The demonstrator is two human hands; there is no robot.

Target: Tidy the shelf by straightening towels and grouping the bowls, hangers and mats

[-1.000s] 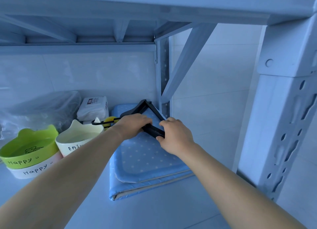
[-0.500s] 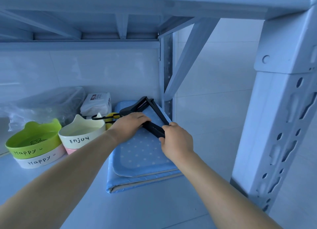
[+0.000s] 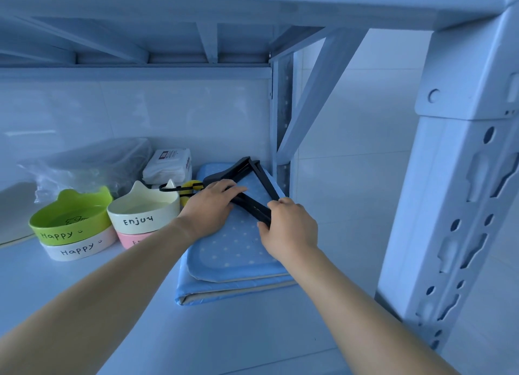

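Note:
Black hangers (image 3: 254,178) lie in a triangle on top of the stacked blue dotted mats (image 3: 233,251) at the shelf's right back corner. My left hand (image 3: 210,206) rests on their left side, fingers laid over the black bar. My right hand (image 3: 286,226) grips the near end of the hangers with curled fingers. A yellow hanger (image 3: 191,186) with a black hook pokes out to the left. A green bowl (image 3: 71,220) sits on a white one (image 3: 78,249), and a cream bowl (image 3: 143,212) sits on a pink one (image 3: 132,238), side by side to the left.
A pack of wipes (image 3: 168,167) and a crumpled clear plastic bag (image 3: 84,167) sit at the back by the wall. The shelf post (image 3: 460,206) stands close on the right, a diagonal brace (image 3: 320,94) above the mats, and the upper shelf overhead.
The view shifted slightly, so everything sits a little left in frame. My hands stay on the hangers; my left fingers lie flatter on the bar.

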